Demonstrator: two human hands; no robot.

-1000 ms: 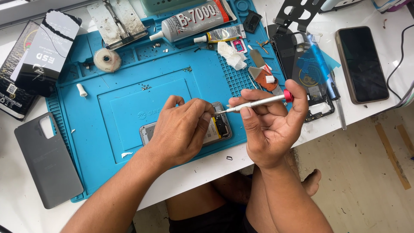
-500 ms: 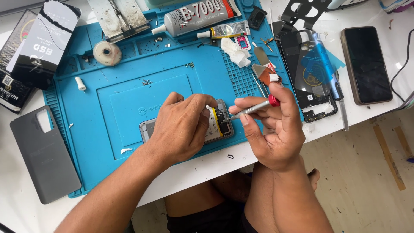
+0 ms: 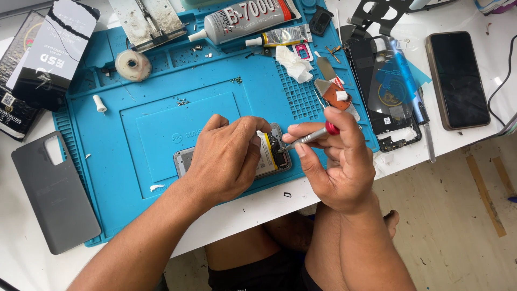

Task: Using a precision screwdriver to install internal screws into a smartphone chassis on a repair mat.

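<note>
1. Your left hand [image 3: 226, 159] presses down on the opened phone [image 3: 269, 156], flat on the blue mat [image 3: 161, 124].
2. Your right hand [image 3: 339, 161] pinches the screwdriver [image 3: 312, 136], tip at the phone's top end.

bright daylight | soft shadows under hands | sharp focus | mild edge distortion

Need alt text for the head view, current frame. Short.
Seen from above, a left hand steadies an opened phone on a blue repair mat, while the right hand holds a red-capped screwdriver with its tip at the phone's upper end. A grey back cover lies left of the mat, glue tubes at its top and a dark phone at right.
</note>
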